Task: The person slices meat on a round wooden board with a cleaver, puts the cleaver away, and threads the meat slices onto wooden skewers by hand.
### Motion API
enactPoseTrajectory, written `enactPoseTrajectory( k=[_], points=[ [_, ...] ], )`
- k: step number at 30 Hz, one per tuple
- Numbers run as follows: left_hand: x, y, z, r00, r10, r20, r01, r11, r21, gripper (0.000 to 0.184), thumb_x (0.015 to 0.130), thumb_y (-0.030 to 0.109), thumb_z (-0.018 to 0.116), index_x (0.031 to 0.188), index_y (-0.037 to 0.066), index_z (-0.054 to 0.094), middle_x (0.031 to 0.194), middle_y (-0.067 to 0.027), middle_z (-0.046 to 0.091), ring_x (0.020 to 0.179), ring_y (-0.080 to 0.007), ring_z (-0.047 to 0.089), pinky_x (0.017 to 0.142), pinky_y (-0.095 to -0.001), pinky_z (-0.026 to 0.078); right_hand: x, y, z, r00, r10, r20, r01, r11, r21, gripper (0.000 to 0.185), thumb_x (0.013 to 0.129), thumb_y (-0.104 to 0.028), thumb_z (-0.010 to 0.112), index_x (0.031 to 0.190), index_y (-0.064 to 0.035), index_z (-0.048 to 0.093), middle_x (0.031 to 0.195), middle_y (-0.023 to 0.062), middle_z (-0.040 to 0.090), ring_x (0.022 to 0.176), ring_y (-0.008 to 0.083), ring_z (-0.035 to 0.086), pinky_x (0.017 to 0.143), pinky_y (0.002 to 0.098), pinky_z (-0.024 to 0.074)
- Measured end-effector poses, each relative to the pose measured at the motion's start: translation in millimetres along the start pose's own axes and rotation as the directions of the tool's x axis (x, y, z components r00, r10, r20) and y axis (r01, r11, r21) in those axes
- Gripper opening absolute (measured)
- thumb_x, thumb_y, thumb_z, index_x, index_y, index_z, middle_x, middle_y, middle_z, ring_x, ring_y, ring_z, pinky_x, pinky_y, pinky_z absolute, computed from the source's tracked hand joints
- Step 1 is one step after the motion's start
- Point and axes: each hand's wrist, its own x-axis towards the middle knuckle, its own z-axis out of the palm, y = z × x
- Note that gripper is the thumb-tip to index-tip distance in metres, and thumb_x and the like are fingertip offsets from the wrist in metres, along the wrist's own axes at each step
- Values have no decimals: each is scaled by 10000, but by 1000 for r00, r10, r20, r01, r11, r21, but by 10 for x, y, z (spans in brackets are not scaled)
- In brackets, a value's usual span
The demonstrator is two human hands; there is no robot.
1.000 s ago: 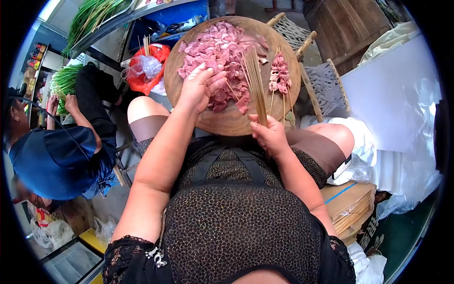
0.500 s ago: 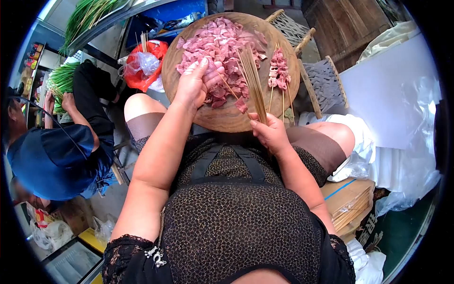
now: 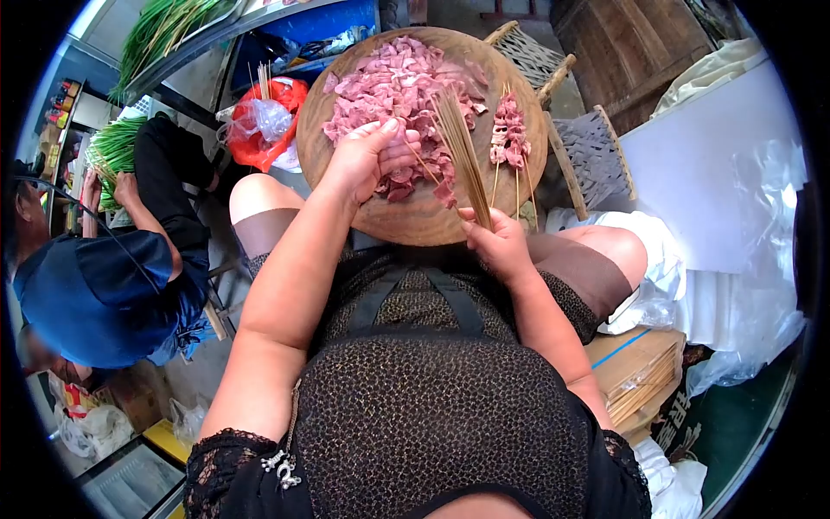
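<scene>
My right hand is closed around a bundle of thin bamboo skewers standing up over the board's near edge. A single skewer with a piece of meat on it slants from near that hand toward the left. At its upper end is my left hand, thumb and fingers curled together; what they pinch is hidden. Beneath both hands, a round wooden board carries a heap of sliced raw meat. Several loaded meat skewers lie on its right side.
At left a person in a dark blue shirt handles green stalks. A red plastic bag with upright sticks sits beside the board. Woven stools stand to the right, and a cardboard box with more skewers lies by my right thigh.
My left hand has moved slightly right and down, its fingers more curled. The piece of meat on the slanting skewer sits a little higher. My right hand keeps its hold on the bundle.
</scene>
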Motion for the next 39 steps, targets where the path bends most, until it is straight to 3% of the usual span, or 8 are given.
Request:
enactPoseTrajectory(
  k=[17, 22, 27, 29, 31, 32, 37, 39],
  points=[
    [-44, -318, 286, 992, -99, 84, 95, 994, 53, 220, 908, 227, 560, 1007, 32, 587, 954, -83, 636, 863, -179, 622, 801, -325, 517, 234, 60, 47, 999, -51, -3, 50, 970, 239, 249, 851, -85, 609, 1080, 10, 581, 703, -36, 524, 585, 45, 475, 534, 183, 382],
    [-1, -387, 193, 998, -20, 59, -2, 933, 360, 247, 893, 222, 588, 1028, 16, 614, 855, -48, 649, 763, -129, 620, 686, -252, 507, 217, -44, -11, 992, -27, -125, 60, 962, 267, 245, 859, -92, 591, 1091, -18, 566, 680, -7, 538, 473, 41, 428, 414, 173, 323],
    [151, -239, -63, 885, 466, 24, -351, 632, 691, 138, 837, 129, 631, 943, 45, 658, 769, -28, 659, 673, -87, 595, 628, -227, 478, 176, -64, -51, 982, -11, -190, 67, 954, 291, 239, 870, -102, 572, 1098, -37, 547, 655, 13, 533, 382, 40, 354, 332, 179, 249],
    [231, -87, -79, 845, 530, 73, -349, 443, 826, 182, 792, 164, 662, 947, 69, 662, 810, -71, 652, 734, -167, 620, 674, -289, 488, 172, -21, -39, 983, -1, -184, 54, 958, 282, 241, 868, -107, 576, 1097, -39, 545, 655, 14, 534, 381, 41, 355, 332, 179, 248],
    [228, 42, 10, 801, 579, 150, -227, 62, 972, 214, 764, 222, 671, 937, 97, 671, 877, -109, 622, 820, -251, 613, 732, -356, 481, 167, -12, -31, 984, 6, -176, 42, 962, 271, 243, 867, -112, 580, 1096, -41, 544, 655, 15, 534, 380, 42, 355, 333, 179, 248],
    [237, 42, 30, 828, 542, 142, -199, 48, 979, 224, 760, 260, 667, 935, 120, 676, 914, -114, 599, 869, -281, 594, 764, -387, 469, 162, -13, -32, 985, 0, -170, 46, 963, 266, 247, 863, -121, 593, 1092, -37, 554, 648, 11, 536, 385, 41, 368, 338, 178, 263],
    [205, 76, 110, 825, 542, 160, -273, 134, 953, 188, 767, 217, 653, 910, 97, 675, 899, -90, 618, 814, -233, 613, 724, -332, 478, 101, -38, -44, 986, 10, -165, 34, 964, 263, 252, 860, -138, 608, 1084, -28, 569, 639, 4, 539, 397, 38, 385, 348, 173, 279],
    [212, 123, 74, 921, 388, -16, -300, 737, 606, 174, 818, 192, 632, 873, 27, 632, 941, -77, 629, 790, -171, 602, 700, -281, 456, 81, -14, -44, 995, 1, -95, 25, 961, 275, 254, 858, -145, 612, 1081, -30, 575, 637, -4, 540, 413, 35, 396, 363, 173, 291]
  ],
)
